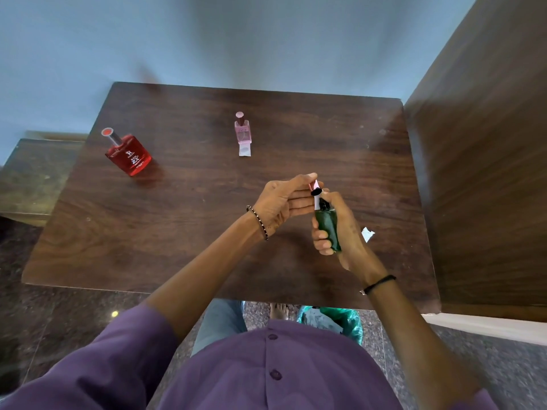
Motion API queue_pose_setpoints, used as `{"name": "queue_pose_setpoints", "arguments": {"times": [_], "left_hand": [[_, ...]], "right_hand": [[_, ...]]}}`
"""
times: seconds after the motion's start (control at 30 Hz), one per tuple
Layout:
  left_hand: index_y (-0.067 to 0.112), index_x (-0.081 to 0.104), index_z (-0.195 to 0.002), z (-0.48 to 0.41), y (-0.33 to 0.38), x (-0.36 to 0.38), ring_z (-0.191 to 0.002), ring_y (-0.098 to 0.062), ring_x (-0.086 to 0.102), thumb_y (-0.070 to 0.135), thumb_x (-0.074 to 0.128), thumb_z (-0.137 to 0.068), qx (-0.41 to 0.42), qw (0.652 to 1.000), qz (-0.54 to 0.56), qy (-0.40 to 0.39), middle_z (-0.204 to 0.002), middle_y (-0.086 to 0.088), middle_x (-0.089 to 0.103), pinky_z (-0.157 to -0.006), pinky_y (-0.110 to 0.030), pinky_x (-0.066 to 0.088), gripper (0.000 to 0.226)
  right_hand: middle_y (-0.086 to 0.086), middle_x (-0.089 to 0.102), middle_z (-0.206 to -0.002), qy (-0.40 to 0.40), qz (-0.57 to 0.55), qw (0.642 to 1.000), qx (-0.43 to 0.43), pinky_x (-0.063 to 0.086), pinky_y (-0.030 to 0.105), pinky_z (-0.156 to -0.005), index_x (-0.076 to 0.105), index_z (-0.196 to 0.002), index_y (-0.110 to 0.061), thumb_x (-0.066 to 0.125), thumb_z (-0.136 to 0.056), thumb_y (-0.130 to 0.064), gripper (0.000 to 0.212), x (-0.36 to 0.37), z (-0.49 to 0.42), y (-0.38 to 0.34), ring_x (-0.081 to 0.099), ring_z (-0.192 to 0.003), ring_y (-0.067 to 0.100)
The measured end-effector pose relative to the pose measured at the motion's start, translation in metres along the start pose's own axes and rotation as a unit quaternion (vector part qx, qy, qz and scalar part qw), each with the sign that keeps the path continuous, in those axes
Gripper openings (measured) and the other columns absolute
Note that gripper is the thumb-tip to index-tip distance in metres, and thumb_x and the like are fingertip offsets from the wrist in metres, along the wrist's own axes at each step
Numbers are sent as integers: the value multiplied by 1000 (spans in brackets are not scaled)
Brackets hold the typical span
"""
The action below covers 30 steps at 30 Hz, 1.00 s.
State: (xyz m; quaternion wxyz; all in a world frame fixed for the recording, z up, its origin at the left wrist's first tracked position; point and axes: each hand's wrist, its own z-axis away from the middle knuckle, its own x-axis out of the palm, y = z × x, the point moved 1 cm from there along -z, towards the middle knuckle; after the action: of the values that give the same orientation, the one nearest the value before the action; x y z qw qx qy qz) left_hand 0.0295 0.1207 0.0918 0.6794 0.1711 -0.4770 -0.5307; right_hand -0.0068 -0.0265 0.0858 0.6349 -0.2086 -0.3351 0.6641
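The red bottle [129,155] reads "RED ZX"; the label on the pink bottle [243,132] is illegible.

the right hand [344,229] covers much of the green bottle [327,224]; the left hand [281,202], at its 11 o'clock, hides most of a pink thing [313,184].

There are three bottles: one red bottle [130,156], one pink bottle [243,133] and one green bottle [327,227]. There are two paper bits: one paper bit [244,150] and another paper bit [367,233]. There is one thin white strip [316,204]. There are two hands, the left hand [281,202] and the right hand [340,229]. There is one worktop [192,232].
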Motion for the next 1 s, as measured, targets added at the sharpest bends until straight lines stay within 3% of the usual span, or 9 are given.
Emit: {"name": "queue_pose_setpoints", "arguments": {"times": [0.23,0.4,0.6,1.0], "left_hand": [[-5,70,-113,2,1,-1,-96,-26,75,28,70,-91,-8,1000,-4,-2,-105,-17,77,-74,-31,61,40],[-5,70,-112,1,1,-4,-94,-25,76,28,70,-91,-11,1000,2,13,-105,-18,76,-74,-31,61,39],[-5,70,-114,1,-1,-2,-96,-25,75,29,71,-90,-17,1000,-6,14,-106,-17,76,-75,-31,61,42],[-2,73,-109,-1,-3,1,-98,-27,75,31,73,-88,-19,1000,-9,9,-107,-17,76,-76,-32,61,38]], "right_hand": [[2,37,-50,49,2,998,-33,26,23,-39,47,-57,-13,46,-91,-71,67,9,-2,4,30,-38,15],[-1,38,-51,12,-16,1000,-4,24,23,-39,49,-63,-14,44,-91,-68,62,9,-1,4,30,-41,14],[2,36,-50,44,-15,999,-27,25,23,-39,47,-55,-14,47,-89,-68,64,12,-1,5,30,-38,15],[-1,36,-49,-9,-44,999,8,25,21,-37,50,-49,-19,49,-80,-77,65,3,-4,8,29,-37,14]]}}
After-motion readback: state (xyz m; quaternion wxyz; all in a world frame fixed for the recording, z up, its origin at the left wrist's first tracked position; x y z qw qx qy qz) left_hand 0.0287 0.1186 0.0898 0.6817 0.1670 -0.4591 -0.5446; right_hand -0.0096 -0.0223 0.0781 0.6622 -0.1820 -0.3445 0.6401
